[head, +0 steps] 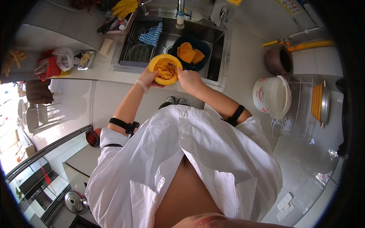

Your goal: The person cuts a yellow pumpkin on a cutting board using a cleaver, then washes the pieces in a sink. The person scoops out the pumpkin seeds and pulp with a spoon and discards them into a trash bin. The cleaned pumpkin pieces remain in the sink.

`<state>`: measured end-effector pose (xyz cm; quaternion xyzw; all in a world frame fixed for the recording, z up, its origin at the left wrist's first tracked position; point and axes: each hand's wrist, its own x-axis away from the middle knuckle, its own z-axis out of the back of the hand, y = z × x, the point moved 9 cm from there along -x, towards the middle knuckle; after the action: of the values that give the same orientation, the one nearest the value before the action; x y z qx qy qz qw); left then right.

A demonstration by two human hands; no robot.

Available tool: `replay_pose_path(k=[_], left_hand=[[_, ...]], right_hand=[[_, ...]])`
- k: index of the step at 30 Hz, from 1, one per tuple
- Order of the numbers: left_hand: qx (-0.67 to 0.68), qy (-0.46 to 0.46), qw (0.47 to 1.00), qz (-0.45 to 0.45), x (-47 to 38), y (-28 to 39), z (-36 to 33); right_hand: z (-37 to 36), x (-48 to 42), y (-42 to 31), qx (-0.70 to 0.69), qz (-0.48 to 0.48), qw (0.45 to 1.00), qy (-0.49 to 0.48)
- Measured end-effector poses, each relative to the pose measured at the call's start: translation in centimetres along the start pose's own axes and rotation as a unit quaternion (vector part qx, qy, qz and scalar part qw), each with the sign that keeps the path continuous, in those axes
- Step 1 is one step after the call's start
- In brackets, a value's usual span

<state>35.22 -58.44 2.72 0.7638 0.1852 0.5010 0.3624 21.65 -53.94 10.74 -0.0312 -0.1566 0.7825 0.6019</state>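
Observation:
A halved yellow pumpkin [152, 63] is held up over the sink's front edge, its hollow facing up with stringy orange pulp [165, 72] inside. My left hand [150, 78] grips it from the left and below, thumb on the rim. At the right rim, my right hand [190, 80] is curled with its fingers touching the pumpkin. A small dark, shiny spot shows in the hollow near that hand; whether it is a tool in my fingers cannot be made out. Several orange pumpkin pieces [187, 53] lie in a dark green basin [206, 58] in the sink.
Beneath the faucet [180, 17] is the steel sink [219, 42], with a blue-and-white cloth [152, 34] on the rack at left. A tray of utensils [117, 28] stands behind left. On the right counter are a rice cooker [269, 95], a brown pot [275, 61] and a wire rack [302, 108].

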Motion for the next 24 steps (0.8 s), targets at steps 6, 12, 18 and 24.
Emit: replay_pose_path(k=[6, 12, 18, 24], left_hand=[[0.064, 0.012, 0.998, -0.002, 0.2, -1.3, 0.8], [0.045, -0.002, 0.999, -0.006, 0.0, -1.2, 1.4], [0.048, 0.001, 0.999, -0.015, -0.1, -1.4, 1.4], [0.091, -0.013, 0.996, -0.007, 0.0, -2.8, 1.2]], right_hand=[[-2.2, -1.5, 0.0, -0.109, 0.0, 0.993, -0.044], [-3.0, -2.0, -0.8, -0.062, 0.077, 0.988, -0.119], [-3.7, -1.0, -2.9, -0.001, 0.085, 0.99, -0.114], [-1.5, -0.2, -3.3, 0.056, 0.069, 0.991, -0.101]])
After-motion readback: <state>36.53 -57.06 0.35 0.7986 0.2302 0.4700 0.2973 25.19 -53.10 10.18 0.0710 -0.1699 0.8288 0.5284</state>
